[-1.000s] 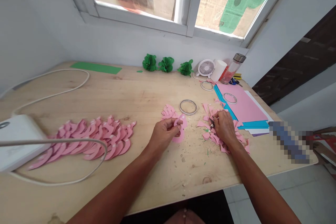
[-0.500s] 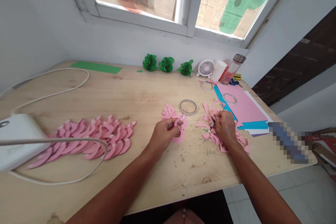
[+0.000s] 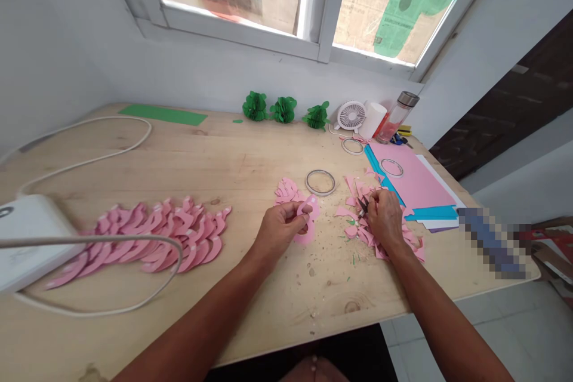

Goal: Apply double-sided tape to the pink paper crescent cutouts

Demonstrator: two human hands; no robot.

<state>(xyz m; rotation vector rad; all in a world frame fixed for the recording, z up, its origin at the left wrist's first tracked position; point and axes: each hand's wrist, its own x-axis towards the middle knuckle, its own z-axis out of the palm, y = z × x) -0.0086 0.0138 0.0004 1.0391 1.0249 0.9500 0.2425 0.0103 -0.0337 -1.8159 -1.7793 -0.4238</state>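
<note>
Paper first: pink piece (image 3: 305, 238) pinched in left grip (image 3: 278, 230), thumb against fingers, just above the counter (image 3: 250, 158) and close by the smaller pink pile (image 3: 287, 189). Chief danger right there: thin, limp-looking stuff, easy to crease or tear under too firm a pinch, easy to lose under too light a one.

Over to right grip (image 3: 385, 218), closed around what look like small scissors (image 3: 363, 206), dark blades parted and pointing leftward over pink scraps (image 3: 367, 237). Exact finger placing on the handles: cannot tell. Possible trouble from those open tips: a scrap caught between them, or a nick to the left fingers if brought across too fast.

And the scraps themselves, heaped around and beneath the right grip: same pink as the cut shapes, so quite possible to mistake good for waste, or to sweep bits along with the wrist.

Tape ring (image 3: 321, 193) just beyond, near enough for a knock from a knuckle.

Out to the left, curved pink pieces (image 3: 179, 230) in overlapping rows, white cable (image 3: 150, 240) looping across the near side. Touching or just above, hard to tell; one tug on it, perhaps, and rows out of order.
</note>
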